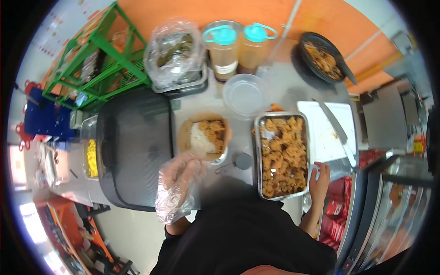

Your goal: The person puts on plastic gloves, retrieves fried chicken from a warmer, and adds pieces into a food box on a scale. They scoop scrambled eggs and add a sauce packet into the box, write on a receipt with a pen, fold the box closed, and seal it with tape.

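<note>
My left hand (pixel 180 176), in a clear plastic glove, is just in front of a brown paper bowl (pixel 184 133). White rice (pixel 199 137) and fried pieces (pixel 214 133) lie in the bowl. The glove's folds blur the fingers, and whether they hold anything is unclear. A metal tray (pixel 258 151) full of fried pieces (pixel 283 156) stands right of the bowl. Bare, my right hand (pixel 319 178) is at the tray's right edge with its fingers apart, holding nothing.
A knife (pixel 333 120) lies on a white cutting board (pixel 316 133) at the right. Behind are a black pan (pixel 341 59), two teal-lidded bottles (pixel 224 55), a clear lid (pixel 245 95) and a bagged container (pixel 176 55). A large black box (pixel 137 146) stands left, near a green rack (pixel 105 41).
</note>
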A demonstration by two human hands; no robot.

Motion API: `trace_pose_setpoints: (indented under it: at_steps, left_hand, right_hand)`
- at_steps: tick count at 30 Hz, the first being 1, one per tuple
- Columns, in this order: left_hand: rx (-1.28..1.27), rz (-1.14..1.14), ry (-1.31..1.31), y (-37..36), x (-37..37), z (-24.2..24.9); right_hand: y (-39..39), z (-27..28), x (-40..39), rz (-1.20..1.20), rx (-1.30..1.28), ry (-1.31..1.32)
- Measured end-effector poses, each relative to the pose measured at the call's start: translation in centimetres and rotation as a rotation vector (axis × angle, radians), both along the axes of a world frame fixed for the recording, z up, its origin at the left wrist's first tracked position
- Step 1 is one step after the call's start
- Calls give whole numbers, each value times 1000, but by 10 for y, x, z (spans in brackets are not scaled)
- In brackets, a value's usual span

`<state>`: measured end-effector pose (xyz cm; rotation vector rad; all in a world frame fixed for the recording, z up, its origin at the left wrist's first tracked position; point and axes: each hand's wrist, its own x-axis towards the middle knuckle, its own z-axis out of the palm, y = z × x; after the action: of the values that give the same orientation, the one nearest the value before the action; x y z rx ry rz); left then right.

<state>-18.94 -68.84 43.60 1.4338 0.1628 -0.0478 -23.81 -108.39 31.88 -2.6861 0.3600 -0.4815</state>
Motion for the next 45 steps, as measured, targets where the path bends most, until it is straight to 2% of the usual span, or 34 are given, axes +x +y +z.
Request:
trace_pose_setpoints:
  at_steps: [1, 2, 3, 4, 5, 6, 7, 9, 11, 16, 18, 19, 22, 23, 25, 29, 32, 34, 35, 37, 38, 40, 43, 45]
  left_hand:
    - [-7, -32, -7, -8, -3, -3]
    - [60, -177, 169, -17, -7, -4]
    - [134, -315, 342, -26, -12, -7]
    - [139, -330, 330, -36, -16, -22]
    - [182, -457, 334, -48, -20, -49]
    - [229, -585, 338, -59, -23, -72]
    - [238, -601, 328, -71, -27, -86]
    - [352, -692, 357, -95, -33, -108]
    - [379, -663, 299, -115, -36, -134]
    - [498, -559, 302, -142, -48, -141]
    - [690, -119, -215, -154, -66, -143]
    - [694, -124, -205, -159, -71, -132]
    - [989, -500, -501, -173, -71, -95]
    - [993, -495, -507, -178, -68, -98]
    - [1091, -619, -802, -192, -61, -114]
    - [1149, -560, -715, -210, -51, -127]
    - [1167, -617, -693, -208, -44, -132]
    - [986, -526, -760, -202, -45, -130]
    - [988, -525, -761, -198, -44, -128]
    - [726, -503, -508, -191, -44, -119]
    - [728, -504, -506, -189, -41, -124]
    - [-75, -507, -69, -187, -33, -138]
    - [-96, -519, 54, -179, -28, -147]
    - [-57, -496, -7, -181, -25, -152]
  right_hand:
    - [-15, -15, -17, -44, -53, 19]
    - [-19, -21, -33, -71, -55, 10]
    - [-21, -26, -47, -213, 58, 174]
    - [-23, -28, -56, -347, 176, 337]
    - [-22, -28, -63, -362, 181, 325]
    - [-17, -29, -70, -406, 681, 361]
    - [-9, -31, -76, -428, 1185, 379]
    - [9, -38, -84, -347, 1368, 222]
    - [15, -47, -87, -350, 1558, 123]
    - [7, -70, -90, -291, 1532, 79]
    - [4, -76, -92, -207, 1523, 98]
    - [4, -74, -93, -216, 1527, 107]
    - [10, -69, -94, -185, 1517, 130]
    - [12, -71, -95, -178, 1519, 125]
    - [14, -73, -97, -174, 1516, 104]
    - [11, -83, -99, -115, 1499, 87]
    - [12, -83, -98, -126, 1487, 88]
    - [11, -84, -98, -122, 1488, 88]
    - [11, -84, -98, -120, 1489, 87]
    - [11, -82, -98, -124, 1475, 97]
    - [11, -82, -98, -125, 1477, 98]
    - [12, -81, -97, -126, 1479, 80]
    - [12, -77, -96, -138, 1475, 93]
    - [12, -77, -96, -136, 1473, 95]
